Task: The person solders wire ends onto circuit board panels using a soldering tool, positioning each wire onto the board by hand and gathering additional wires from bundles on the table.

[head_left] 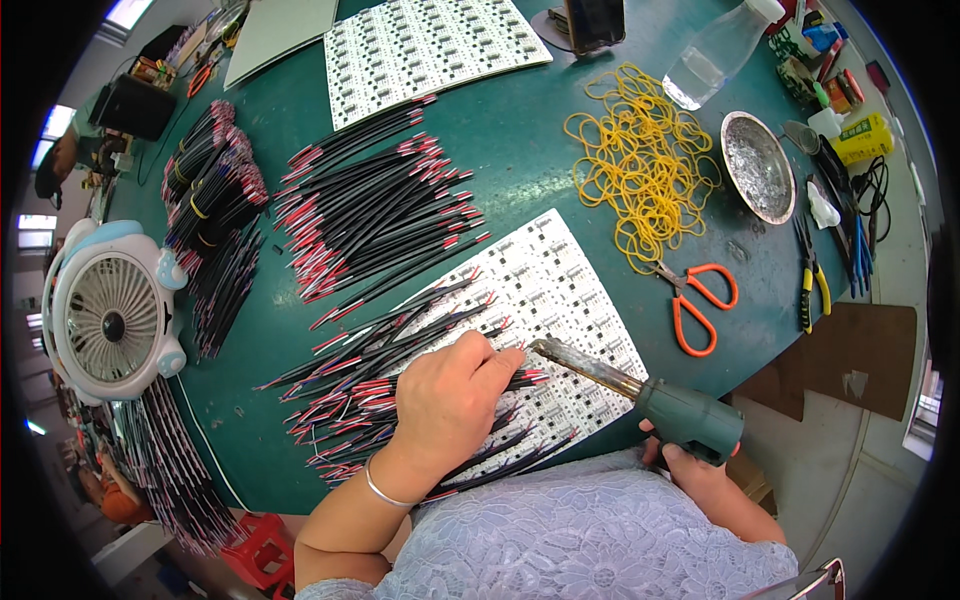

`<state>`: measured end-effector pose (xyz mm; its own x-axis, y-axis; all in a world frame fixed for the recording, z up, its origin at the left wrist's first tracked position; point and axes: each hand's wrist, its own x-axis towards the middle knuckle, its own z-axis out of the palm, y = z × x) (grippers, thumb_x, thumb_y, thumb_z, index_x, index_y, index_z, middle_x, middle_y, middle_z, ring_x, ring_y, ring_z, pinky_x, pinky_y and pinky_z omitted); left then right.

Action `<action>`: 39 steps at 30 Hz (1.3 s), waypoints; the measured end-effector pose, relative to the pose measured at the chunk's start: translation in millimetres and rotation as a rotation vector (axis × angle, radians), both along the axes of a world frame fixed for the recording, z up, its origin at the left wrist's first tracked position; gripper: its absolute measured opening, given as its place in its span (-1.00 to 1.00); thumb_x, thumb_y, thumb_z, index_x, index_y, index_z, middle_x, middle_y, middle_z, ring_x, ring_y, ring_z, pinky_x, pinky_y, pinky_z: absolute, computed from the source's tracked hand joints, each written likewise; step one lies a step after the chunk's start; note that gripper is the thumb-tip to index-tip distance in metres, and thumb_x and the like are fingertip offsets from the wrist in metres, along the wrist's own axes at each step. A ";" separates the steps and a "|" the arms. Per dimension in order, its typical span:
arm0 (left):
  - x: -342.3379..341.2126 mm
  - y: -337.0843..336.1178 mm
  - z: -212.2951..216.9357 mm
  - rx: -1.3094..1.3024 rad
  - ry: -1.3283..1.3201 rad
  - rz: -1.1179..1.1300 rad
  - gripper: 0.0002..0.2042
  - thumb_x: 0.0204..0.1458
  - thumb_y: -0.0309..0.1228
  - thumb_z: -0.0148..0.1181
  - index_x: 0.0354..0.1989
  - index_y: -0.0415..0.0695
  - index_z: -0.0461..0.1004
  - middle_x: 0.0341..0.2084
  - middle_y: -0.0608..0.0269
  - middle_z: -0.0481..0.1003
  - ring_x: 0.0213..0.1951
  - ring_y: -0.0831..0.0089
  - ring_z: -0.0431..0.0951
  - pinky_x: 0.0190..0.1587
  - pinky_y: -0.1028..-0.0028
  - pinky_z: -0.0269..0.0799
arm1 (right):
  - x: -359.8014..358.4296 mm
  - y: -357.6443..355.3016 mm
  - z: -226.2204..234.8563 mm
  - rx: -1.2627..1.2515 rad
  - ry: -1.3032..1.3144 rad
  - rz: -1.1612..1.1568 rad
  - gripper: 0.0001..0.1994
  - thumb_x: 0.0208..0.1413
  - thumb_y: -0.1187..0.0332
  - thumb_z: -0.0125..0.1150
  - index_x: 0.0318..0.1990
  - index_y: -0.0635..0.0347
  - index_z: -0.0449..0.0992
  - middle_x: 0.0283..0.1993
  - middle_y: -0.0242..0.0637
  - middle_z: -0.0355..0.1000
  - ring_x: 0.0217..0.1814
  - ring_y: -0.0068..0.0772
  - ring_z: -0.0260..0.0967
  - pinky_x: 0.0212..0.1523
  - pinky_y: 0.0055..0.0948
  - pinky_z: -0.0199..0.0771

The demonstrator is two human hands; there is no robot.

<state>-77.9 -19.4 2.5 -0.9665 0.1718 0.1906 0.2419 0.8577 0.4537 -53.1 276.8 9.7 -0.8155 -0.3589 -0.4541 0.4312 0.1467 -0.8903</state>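
Note:
My left hand point(447, 392) is closed over a white circuit board sheet point(545, 262), thumb and forefinger pinched at the end of a thin black wire, mostly hidden by the fingers. My right hand point(692, 472) grips a green soldering gun point(690, 418). Its dark metal tip point(545, 347) points left, just beside my left fingertips and low over the sheet. Black-sleeved wires with stripped red and white ends point(345, 425) lie across the sheet's left side, under and around my left hand.
Loose wires point(375, 205) and tied bundles point(205, 190) lie farther left, near a white fan point(112, 312). Yellow rubber bands point(645, 160), orange-handled scissors point(695, 305), a metal bowl point(757, 167), yellow-black pliers point(810, 275) and a clear bottle point(722, 55) occupy the right. More board sheets point(430, 50) lie behind.

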 end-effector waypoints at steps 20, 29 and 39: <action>-0.1 0.4 -2.4 0.021 0.020 -0.006 -0.82 -0.24 -0.56 0.22 -0.42 -0.02 0.57 -0.59 0.34 0.35 -0.60 0.37 0.41 -0.61 0.41 0.28 | 2.1 5.0 0.2 0.084 -0.036 0.031 -0.60 0.11 0.08 0.17 -0.08 0.22 0.39 -0.29 -0.31 0.39 -0.33 -0.47 0.36 -0.34 -0.45 0.38; 0.9 2.2 -0.6 -0.050 0.039 -0.024 -0.81 -0.24 -0.52 0.18 -0.39 -0.02 0.58 -0.58 0.36 0.37 -0.60 0.39 0.40 -0.60 0.42 0.27 | 2.5 10.7 -13.4 -0.032 0.058 0.045 -0.70 0.05 0.38 0.15 -0.07 0.33 0.45 -0.19 -0.20 0.39 -0.46 -0.49 0.41 -0.44 -0.50 0.46; 7.7 -2.5 9.6 0.102 -0.014 -0.084 -0.68 -0.39 -0.62 0.25 -0.33 -0.11 0.50 -0.38 0.21 0.42 -0.41 0.29 0.46 -0.40 0.37 0.35 | 5.1 -0.3 -11.4 -0.236 0.077 -0.294 -0.31 -0.02 -0.04 0.26 0.10 0.34 0.22 -0.03 -0.07 0.36 -0.59 -0.35 0.40 -0.65 -0.47 0.38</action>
